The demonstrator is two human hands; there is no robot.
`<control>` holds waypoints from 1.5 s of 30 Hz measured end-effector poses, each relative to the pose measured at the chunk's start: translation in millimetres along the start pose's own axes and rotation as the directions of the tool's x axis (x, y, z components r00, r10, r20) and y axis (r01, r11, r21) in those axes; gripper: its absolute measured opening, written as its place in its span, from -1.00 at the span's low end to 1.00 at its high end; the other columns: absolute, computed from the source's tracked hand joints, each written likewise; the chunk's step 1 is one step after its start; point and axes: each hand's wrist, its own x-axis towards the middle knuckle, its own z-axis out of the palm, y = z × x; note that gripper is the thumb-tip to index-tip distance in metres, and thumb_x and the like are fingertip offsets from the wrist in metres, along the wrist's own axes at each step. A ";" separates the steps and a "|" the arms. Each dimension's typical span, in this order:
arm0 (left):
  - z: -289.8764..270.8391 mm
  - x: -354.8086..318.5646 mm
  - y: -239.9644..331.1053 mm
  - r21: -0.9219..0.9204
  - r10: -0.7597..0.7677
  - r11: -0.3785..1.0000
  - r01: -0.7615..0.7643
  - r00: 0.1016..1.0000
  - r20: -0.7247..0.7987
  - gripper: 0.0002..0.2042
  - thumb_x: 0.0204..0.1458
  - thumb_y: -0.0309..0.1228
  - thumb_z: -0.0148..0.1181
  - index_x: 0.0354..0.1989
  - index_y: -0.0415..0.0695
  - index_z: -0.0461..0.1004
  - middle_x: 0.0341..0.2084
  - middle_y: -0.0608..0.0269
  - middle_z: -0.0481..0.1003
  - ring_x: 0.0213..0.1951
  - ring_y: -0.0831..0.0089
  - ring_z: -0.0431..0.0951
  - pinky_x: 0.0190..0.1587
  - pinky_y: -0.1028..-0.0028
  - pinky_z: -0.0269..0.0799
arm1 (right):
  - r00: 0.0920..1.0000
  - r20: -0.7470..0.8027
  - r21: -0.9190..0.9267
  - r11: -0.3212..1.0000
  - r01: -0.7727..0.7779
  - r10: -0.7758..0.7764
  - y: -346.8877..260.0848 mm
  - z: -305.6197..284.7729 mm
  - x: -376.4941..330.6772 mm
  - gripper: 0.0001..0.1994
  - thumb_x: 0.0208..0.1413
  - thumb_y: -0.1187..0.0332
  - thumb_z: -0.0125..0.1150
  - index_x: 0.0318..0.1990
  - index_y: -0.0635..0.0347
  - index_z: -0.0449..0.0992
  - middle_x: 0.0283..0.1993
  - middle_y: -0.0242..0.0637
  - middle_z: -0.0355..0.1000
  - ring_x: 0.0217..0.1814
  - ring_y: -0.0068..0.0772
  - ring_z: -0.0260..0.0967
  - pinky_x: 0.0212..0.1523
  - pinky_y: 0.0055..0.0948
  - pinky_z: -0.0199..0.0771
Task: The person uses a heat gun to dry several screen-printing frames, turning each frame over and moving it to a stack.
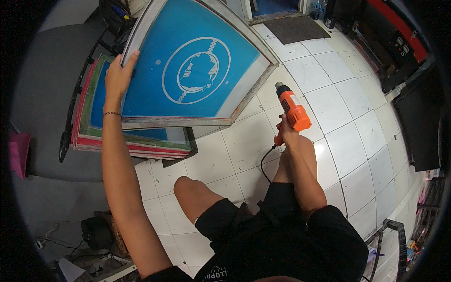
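Note:
My left hand (121,77) grips the left edge of a framed printing screen (188,19), its fingers wrapped behind the grey frame. Blue emulsion fills most of the mesh, with a pale round design in the middle. The screen tilts in front of a stack of other screens (89,136) with red and green frames. In my right hand (288,131) is an orange heat gun (296,111), held by its handle. Its metal nozzle points up and away from me, toward the far floor and apart from the screen. A black cord hangs from the handle down by my leg.
White floor tiles (329,113) spread to the right. A dark doormat (297,29) lies by the doorway at the back. Black and red equipment (394,37) stands far right. At lower left are a round black object (97,233) and loose cables. A black metal frame (399,230) stands lower right.

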 end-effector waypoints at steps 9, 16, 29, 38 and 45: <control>-1.1 0.8 -1.8 -0.003 -0.001 1.000 0.001 1.000 0.011 -0.35 0.00 0.27 0.10 -0.19 -0.18 0.58 -0.43 0.06 0.57 -0.33 0.23 0.58 -0.21 0.34 0.41 | 0.999 -0.031 0.043 0.998 0.036 -0.035 -1.6 -0.6 -4.9 -0.72 0.20 0.18 0.21 -0.17 0.22 0.42 -0.54 -0.33 0.39 -0.61 -0.54 0.31 -0.59 -0.46 0.30; -0.4 1.8 -0.3 -0.010 -0.007 1.000 0.007 0.999 0.032 -0.34 0.00 0.27 0.10 -0.19 -0.19 0.57 -0.41 0.03 0.58 -0.32 0.23 0.59 -0.20 0.34 0.41 | 0.996 -0.086 0.009 0.999 0.032 -0.031 -0.9 -0.6 -2.2 -0.68 0.19 0.14 0.23 -0.16 0.23 0.40 -0.52 -0.31 0.38 -0.61 -0.52 0.29 -0.60 -0.43 0.30; 0.7 0.9 1.7 -0.025 0.000 1.000 0.000 1.000 0.023 -0.35 0.01 0.26 0.10 -0.22 -0.22 0.57 -0.45 0.07 0.56 -0.36 0.28 0.57 -0.23 0.36 0.40 | 0.997 -0.070 0.016 0.999 0.041 -0.040 3.1 -4.5 -0.5 -0.65 0.19 0.13 0.23 -0.12 0.24 0.38 -0.51 -0.31 0.38 -0.54 -0.50 0.33 -0.52 -0.42 0.33; -0.3 0.3 1.0 -0.022 0.013 1.000 -0.013 1.000 0.009 -0.35 0.02 0.25 0.09 -0.22 -0.23 0.57 -0.45 0.06 0.56 -0.35 0.27 0.57 -0.23 0.35 0.40 | 0.999 -0.039 0.017 0.999 0.037 -0.036 -2.6 -3.0 -3.9 -0.68 0.21 0.18 0.21 -0.13 0.27 0.38 -0.50 -0.33 0.38 -0.54 -0.51 0.35 -0.53 -0.43 0.34; -1.2 -1.7 6.4 -0.026 0.006 1.000 -0.005 1.000 0.018 -0.33 0.01 0.26 0.09 -0.22 -0.24 0.57 -0.45 0.04 0.56 -0.35 0.23 0.57 -0.23 0.33 0.40 | 1.000 -0.028 0.025 1.000 0.006 -0.005 -8.2 2.6 -9.7 -0.68 0.18 0.24 0.23 -0.10 0.31 0.37 -0.43 -0.31 0.38 -0.52 -0.50 0.38 -0.55 -0.44 0.35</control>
